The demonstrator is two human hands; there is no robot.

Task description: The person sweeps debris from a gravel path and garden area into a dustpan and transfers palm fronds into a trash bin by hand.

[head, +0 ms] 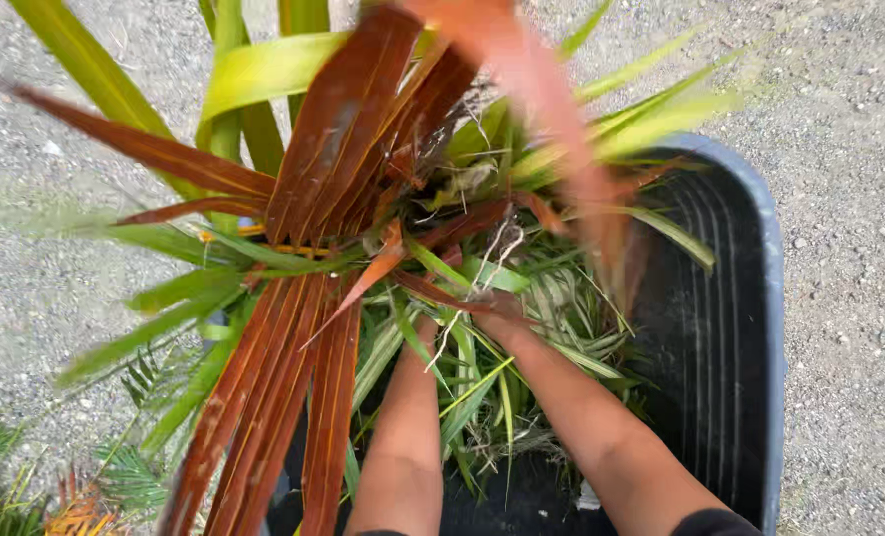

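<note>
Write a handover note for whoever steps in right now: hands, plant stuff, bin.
Left forearm and right forearm both reach into the leaf pile; both hands are buried under it, so grip cannot be seen.
Pile: brown dried fronds and green leaves, sitting over the left side of the dark bin. Several fronds hang outside its left edge.
Bin stands on gravel; its right side is bare inside.
Done: part of the pile is in the bin.
Left: overhanging fronds are not yet inside.
</note>
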